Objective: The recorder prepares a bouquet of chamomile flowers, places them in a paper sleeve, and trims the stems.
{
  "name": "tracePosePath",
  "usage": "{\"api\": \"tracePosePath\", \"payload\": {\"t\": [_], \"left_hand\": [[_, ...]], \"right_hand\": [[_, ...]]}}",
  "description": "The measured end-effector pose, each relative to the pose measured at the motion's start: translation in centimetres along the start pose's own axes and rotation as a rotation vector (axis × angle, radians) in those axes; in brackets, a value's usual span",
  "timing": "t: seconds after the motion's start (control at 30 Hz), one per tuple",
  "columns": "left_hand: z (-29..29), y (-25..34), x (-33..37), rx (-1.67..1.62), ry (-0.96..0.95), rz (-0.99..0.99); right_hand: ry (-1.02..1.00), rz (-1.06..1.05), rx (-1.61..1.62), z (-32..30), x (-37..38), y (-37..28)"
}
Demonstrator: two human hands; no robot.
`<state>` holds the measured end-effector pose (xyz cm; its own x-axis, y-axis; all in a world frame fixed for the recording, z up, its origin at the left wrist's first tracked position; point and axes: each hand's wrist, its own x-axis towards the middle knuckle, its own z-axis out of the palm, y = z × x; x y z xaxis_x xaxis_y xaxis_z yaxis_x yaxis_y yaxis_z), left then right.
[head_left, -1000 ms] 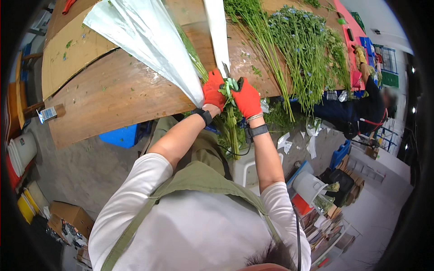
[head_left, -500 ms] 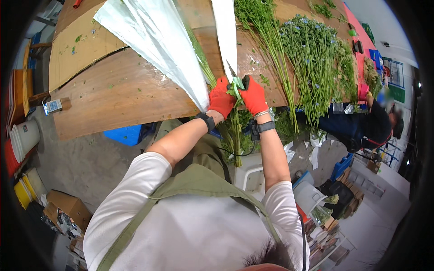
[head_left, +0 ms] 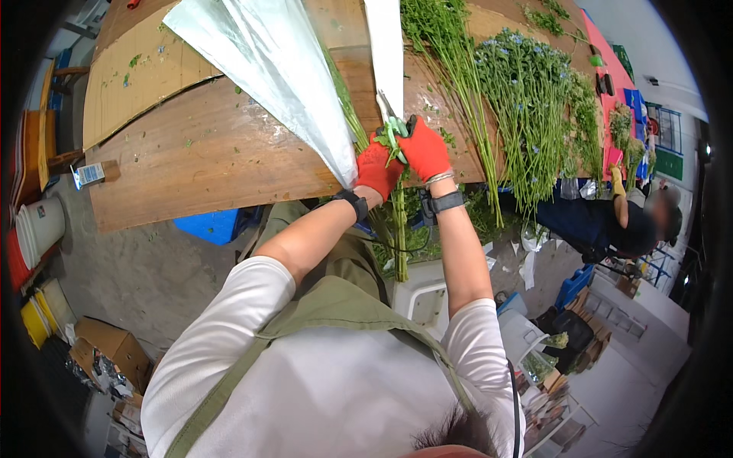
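My left hand (head_left: 378,171), in a red glove, is closed around a bunch of green stems (head_left: 400,229) at the table's near edge. The cut ends hang down past the edge. In my right hand (head_left: 426,151), also red-gloved, is a pair of green-handled shears (head_left: 392,136), its blades pointing away from me. The two gloves almost touch, with some leaves between them. Beside the left glove lies a clear-and-white flower sleeve (head_left: 284,84), its narrow end close to the wrist. A narrow white wrapped bundle (head_left: 386,46) stretches beyond the shears.
Loose green stems (head_left: 450,76) and a blue-flowered bunch (head_left: 527,107) lie to the right on the wooden table (head_left: 191,172). Cardboard (head_left: 114,107) covers its far left. A co-worker (head_left: 611,217) in dark clothes stands at the right. Under the table are a white stool (head_left: 422,294) and greenery.
My right hand and the shears have shifted slightly up and left, and the blades have turned a little. The hanging stems are straighter. The co-worker's arm at the right has moved.
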<state>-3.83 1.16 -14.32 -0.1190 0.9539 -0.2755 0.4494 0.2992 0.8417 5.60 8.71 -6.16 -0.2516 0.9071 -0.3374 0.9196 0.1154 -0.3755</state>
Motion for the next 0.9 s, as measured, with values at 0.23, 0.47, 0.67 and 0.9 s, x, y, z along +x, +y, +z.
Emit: {"api": "tracePosePath", "payload": {"t": [0.23,0.47,0.67,0.9], "left_hand": [[-0.8,0.2,0.2,-0.116,0.061,-0.108],[-2.6,2.6,-0.9,0.050,0.131,-0.014],[-3.0,3.2,-0.8,0.039,0.095,-0.058],[-5.1,6.1,-2.4,-0.170,0.031,-0.146]], "right_hand": [[0.329,-0.070,0.262,0.3,0.4,-1.3],[0.407,0.269,0.046,-2.0,-1.2,3.9],[0.287,0.226,-0.345,-1.7,-1.7,5.3],[0.372,0.042,0.399,1.2,2.5,-0.4]]}}
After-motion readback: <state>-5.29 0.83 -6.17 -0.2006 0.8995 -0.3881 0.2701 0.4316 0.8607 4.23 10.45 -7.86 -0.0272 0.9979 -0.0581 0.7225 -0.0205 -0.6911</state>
